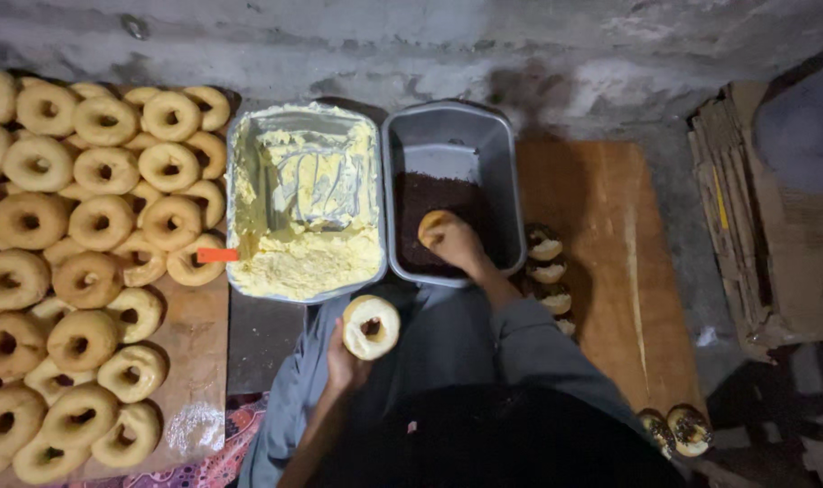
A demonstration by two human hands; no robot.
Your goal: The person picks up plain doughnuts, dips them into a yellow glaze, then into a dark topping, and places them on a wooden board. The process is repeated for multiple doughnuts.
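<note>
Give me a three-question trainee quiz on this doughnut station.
1. True or false: the right hand is inside the grey tray of dark sprinkles.
2. What does the left hand hold?
A. a spatula
B. a cream-coated doughnut
C. a cardboard box
3. Fill in: the plain doughnuts lie on the person's ____ side.

Key:
1. True; it presses a doughnut into the sprinkles.
2. B
3. left; beside the tray of yellow cream.
</note>
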